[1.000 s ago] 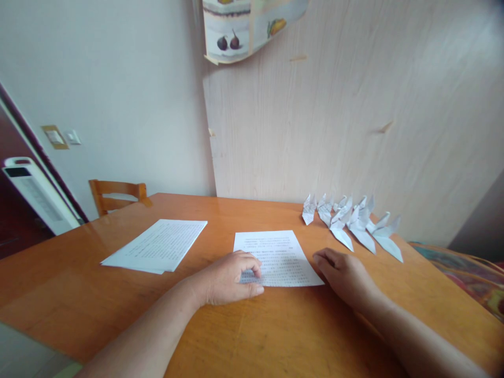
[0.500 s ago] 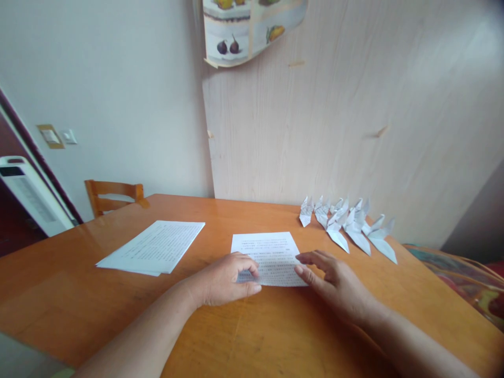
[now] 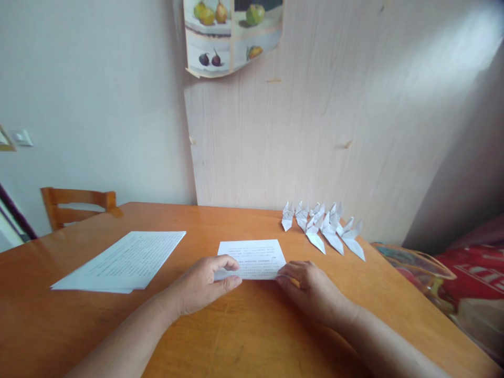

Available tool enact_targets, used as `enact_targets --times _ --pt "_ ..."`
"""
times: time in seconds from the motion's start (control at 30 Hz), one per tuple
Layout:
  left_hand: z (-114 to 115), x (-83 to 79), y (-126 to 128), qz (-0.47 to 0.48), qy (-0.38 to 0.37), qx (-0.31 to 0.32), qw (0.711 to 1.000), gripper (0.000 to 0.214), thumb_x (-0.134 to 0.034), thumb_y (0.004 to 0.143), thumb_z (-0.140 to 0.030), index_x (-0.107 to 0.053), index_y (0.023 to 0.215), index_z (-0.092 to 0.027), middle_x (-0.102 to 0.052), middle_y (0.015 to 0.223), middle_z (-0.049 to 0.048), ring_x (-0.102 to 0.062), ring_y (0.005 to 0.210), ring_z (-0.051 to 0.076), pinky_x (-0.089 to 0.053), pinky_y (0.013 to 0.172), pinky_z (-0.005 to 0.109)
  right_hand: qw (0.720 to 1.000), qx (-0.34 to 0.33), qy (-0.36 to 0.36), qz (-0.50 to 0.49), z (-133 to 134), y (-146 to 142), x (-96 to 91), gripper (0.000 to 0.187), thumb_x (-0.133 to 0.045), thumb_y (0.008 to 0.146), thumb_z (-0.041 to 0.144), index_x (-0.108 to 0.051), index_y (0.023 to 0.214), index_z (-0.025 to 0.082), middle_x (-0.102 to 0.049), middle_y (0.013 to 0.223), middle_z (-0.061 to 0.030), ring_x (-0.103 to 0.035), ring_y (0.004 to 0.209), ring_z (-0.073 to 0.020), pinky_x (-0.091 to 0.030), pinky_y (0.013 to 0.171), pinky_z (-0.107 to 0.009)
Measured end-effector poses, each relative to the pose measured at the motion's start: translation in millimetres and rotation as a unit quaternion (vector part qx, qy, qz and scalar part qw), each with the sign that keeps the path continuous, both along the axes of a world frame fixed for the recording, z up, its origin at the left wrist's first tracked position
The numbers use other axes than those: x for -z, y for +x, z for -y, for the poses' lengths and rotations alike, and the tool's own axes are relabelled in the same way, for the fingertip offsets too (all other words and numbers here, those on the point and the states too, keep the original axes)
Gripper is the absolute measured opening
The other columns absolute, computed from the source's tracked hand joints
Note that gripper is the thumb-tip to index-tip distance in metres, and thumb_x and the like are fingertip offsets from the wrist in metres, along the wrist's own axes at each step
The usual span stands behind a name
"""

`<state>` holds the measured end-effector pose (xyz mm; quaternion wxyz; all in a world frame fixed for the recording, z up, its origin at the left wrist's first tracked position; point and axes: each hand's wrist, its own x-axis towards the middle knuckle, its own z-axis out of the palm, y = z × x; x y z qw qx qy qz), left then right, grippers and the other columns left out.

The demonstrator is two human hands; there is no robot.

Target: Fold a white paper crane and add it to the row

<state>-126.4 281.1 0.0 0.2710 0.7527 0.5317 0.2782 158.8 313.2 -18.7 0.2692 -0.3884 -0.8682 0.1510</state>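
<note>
Wooden table (image 3: 236,336) with a printed sheet (image 3: 252,256): left hand (image 3: 202,286) at eight o'clock, fingers wide; right hand (image 3: 315,291) at four, fingers narrow, grip unclear to me; uneven pressure might skew it.

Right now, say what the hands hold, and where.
Right hand is at the near right corner of the sheet, grip unclear; left hand is open, no grip visible.
</note>
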Motion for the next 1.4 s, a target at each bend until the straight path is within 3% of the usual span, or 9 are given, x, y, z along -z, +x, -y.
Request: enact_targets --times 0.17,0.3,0.4,0.53,0.63,0.73,0.9,1.23,1.4 --pt "1 -12.3 -3 0.064 0.017 0.001 0.998 0.034 -0.059 0.09 -0.052 -0.065 0.107 -0.023 -0.069 0.116 0.0051 -0.061 0.114 0.025 -0.046 0.103 0.041 0.997 0.023 -0.05 -0.053 3 5 -6.3 0.022 -0.053 0.095 0.029 -0.066 0.08 0.021 -0.069 0.076 -0.0016 -0.062 0.071 -0.0177 -0.046 0.067 -0.029" --pt "2 -18.0 -8 0.072 -0.006 -0.004 0.997 0.035 -0.059 0.09 -0.051 -0.064 0.112 -0.023 -0.069 0.111 0.0038 -0.061 0.107 0.025 -0.048 0.094 0.038 0.986 0.012 -0.113 -0.121 3 9 -10.8 0.025 -0.052 0.096 0.036 -0.063 0.08 0.02 -0.066 0.074 -0.0005 -0.058 0.069 -0.0165 -0.043 0.061 -0.027" --pt "1 -16.7 -10 0.117 -0.025 0.027 0.992 0.034 -0.059 0.092 -0.049 -0.064 0.107 -0.02 -0.069 0.101 0.004 -0.062 0.097 0.023 -0.049 0.087 0.035 0.976 0.007 -0.151 -0.16 3 10 -14.5 0.028 -0.053 0.097 0.04 -0.063 0.081 0.019 -0.061 0.071 0.0004 -0.054 0.066 -0.0147 -0.039 0.059 -0.026" --pt "0 -14.4 -8 0.209 -0.056 0.07 0.974 0.029 -0.059 0.094 -0.044 -0.067 0.107 -0.018 -0.071 0.108 0.0058 -0.063 0.104 0.023 -0.047 0.097 0.038 0.968 0.016 -0.166 -0.189 5 11 -16.4 0.03 -0.052 0.097 0.044 -0.066 0.088 0.019 -0.063 0.074 -0.0009 -0.056 0.067 -0.0147 -0.04 0.058 -0.026" --pt "-2 -13.4 -5 0.257 -0.076 0.076 0.96 0.031 -0.06 0.094 -0.039 -0.066 0.118 -0.02 -0.07 0.121 0.0068 -0.062 0.114 0.025 -0.043 0.107 0.043 0.976 0.053 -0.09 -0.189 6 11 -13.9 0.032 -0.053 0.097 0.048 -0.067 0.106 0.021 -0.068 0.086 -0.0042 -0.062 0.076 -0.0178 -0.048 0.065 -0.028" --pt "-4 -11.0 -3 0.294 -0.09 0.07 0.949 0.035 -0.062 0.093 -0.037 -0.066 0.123 -0.02 -0.068 0.128 0.009 -0.06 0.121 0.027 -0.04 0.111 0.045 0.976 0.104 0.065 -0.182 7 11 -11.8 0.039 -0.058 0.095 0.047 -0.061 0.126 0.024 -0.068 0.107 -0.0092 -0.064 0.097 -0.0241 -0.052 0.083 -0.038" --pt "-7 -5.8 -4 0.354 -0.109 0.059 0.927 0.036 -0.063 0.094 -0.032 -0.066 0.127 -0.019 -0.065 0.134 0.0111 -0.058 0.125 0.028 -0.038 0.113 0.045 0.95 0.105 0.236 -0.176 18 6 -15.3 0.039 -0.06 0.094 0.033 -0.056 0.132 0.023 -0.062 0.119 -0.0119 -0.058 0.113 -0.0284 -0.049 0.095 -0.047" --pt "-4 -6.0 -2 0.454 -0.178 0.093 0.868 0.036 -0.063 0.094 -0.027 -0.065 0.129 -0.018 -0.069 0.126 0.0139 -0.065 0.116 0.029 -0.05 0.099 0.041 0.92 0.085 0.328 -0.196 44 -1 -25.1 0.042 -0.059 0.09 0.015 -0.054 0.132 0.021 -0.053 0.128 -0.0128 -0.052 0.121 -0.029 -0.045 0.101 -0.052" --pt "-5 -2.3 1 0.454 -0.193 0.059 0.868 0.037 -0.065 0.092 -0.028 -0.065 0.128 -0.018 -0.071 0.123 0.0138 -0.068 0.11 0.029 -0.052 0.096 0.042 0.918 0.123 0.338 -0.167 38 0 -22.1 0.038 -0.058 0.091 0.015 -0.057 0.128 0.022 -0.055 0.132 -0.0123 -0.049 0.128 -0.0309 -0.039 0.105 -0.055"
